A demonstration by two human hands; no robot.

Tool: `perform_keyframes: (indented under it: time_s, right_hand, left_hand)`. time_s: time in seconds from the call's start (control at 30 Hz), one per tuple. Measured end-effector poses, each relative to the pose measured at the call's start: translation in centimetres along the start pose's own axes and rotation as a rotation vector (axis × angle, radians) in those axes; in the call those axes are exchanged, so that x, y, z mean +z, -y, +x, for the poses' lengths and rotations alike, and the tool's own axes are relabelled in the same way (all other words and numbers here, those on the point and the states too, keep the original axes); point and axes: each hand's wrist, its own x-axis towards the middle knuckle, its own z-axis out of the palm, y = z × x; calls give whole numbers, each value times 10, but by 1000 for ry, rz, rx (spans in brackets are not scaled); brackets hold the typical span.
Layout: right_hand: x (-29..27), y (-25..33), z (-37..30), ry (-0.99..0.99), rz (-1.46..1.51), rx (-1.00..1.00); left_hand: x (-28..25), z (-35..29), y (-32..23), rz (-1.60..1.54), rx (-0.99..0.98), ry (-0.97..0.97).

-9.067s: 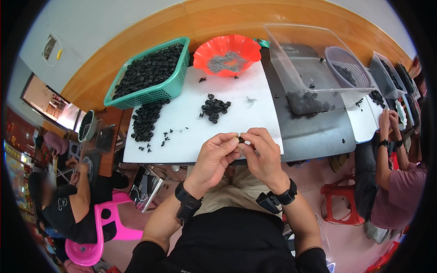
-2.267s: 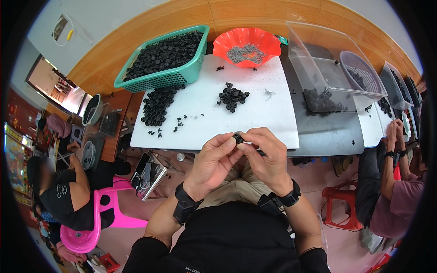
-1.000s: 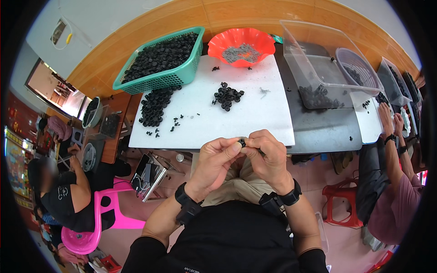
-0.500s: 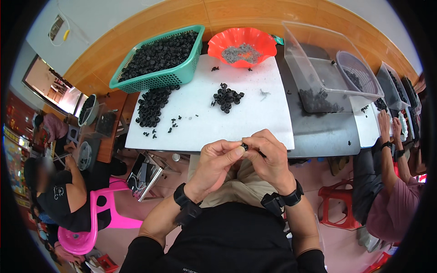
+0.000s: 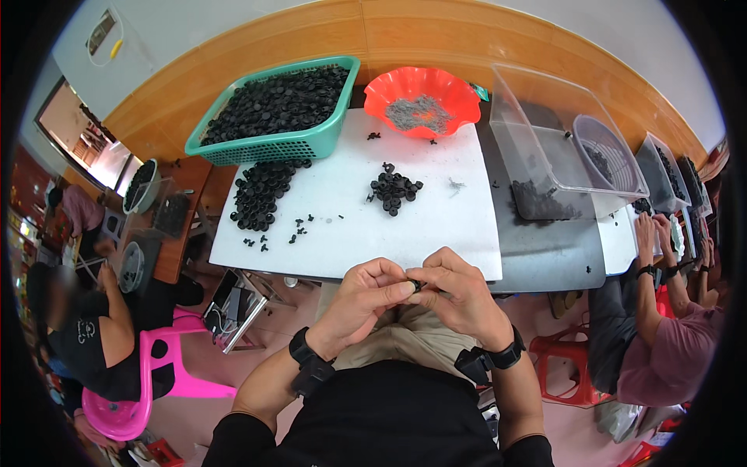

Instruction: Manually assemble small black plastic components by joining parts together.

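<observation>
Between my fingertips, just off the table's near edge, is a small black part (image 5: 417, 286), mostly covered by the fingers. My left hand (image 5: 364, 300) pinches it from the left with thumb and forefinger. My right hand (image 5: 459, 294) is closed on it from the right. Beyond my hands, a small heap of black round parts (image 5: 393, 189) rests on the white board (image 5: 334, 249). A larger pile of black cap-like parts (image 5: 261, 194) lies to the left, with several tiny black pieces (image 5: 299, 230) scattered beside it.
A green basket (image 5: 311, 145) full of black discs stands at the back left. Next to it is a red wavy bowl (image 5: 381, 82) with grey scraps. A clear plastic bin (image 5: 576, 175) sits on the right. Co-workers sit on both sides; a pink chair (image 5: 179, 366) is at the left.
My view has tilted, so the table and my hands appear lower in the picture. Both hands keep their pinch on the small black part, with fingers slightly shifted.
</observation>
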Motion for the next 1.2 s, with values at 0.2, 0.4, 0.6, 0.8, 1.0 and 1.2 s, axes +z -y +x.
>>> perform_keyframes:
  time_s: [0.2, 0.4, 0.6, 0.8, 1.0, 1.2]
  right_hand:
    - [3, 10, 6, 81, -45, 16]
    - [8, 10, 7, 132, -142, -27]
    - [17, 13, 10, 137, -126, -1]
    - [22, 6, 9, -24, 45, -12]
    - [16, -1, 5, -87, 40, -24]
    - [14, 0, 3, -119, 74, 6]
  left_hand:
    - [-11, -6, -5, 20, -109, 12]
    - [-20, -11, -2, 34, -155, 31]
    - [-25, -19, -6, 53, -130, -8]
    - [-20, -28, -41, 214, 90, -81]
    - [-39, 10, -138, 668, 526, -270]
    - [-105, 81, -247, 1229, 758, -682]
